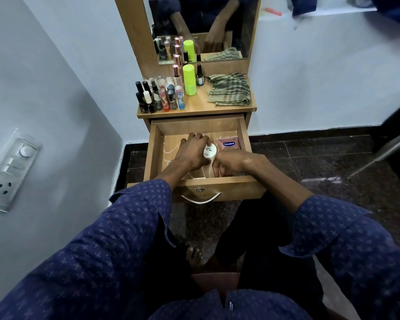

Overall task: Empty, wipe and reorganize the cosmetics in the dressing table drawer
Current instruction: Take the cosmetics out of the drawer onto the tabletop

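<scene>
The wooden drawer [156, 146] of the dressing table stands pulled out, and both my hands are inside it. My left hand [190, 151] is shut on a small white nail polish remover bottle [209, 153] near the drawer's middle. My right hand [229, 163] is curled at the drawer's front right, its fingers closed on something pinkish that I cannot make out. A pink Vaseline tube [229, 145] lies at the back right of the drawer. On the tabletop [199, 105] stand several nail polish bottles and lipsticks [158, 95], a neon green bottle [189, 79] and a checked cloth [229, 90].
A mirror [206, 26] rises behind the tabletop. A white wall with a switchboard [9, 169] is on the left. Dark stone floor surrounds the table, and a metal chair leg [383, 153] slants at the right. My knees sit just below the drawer handle [201, 199].
</scene>
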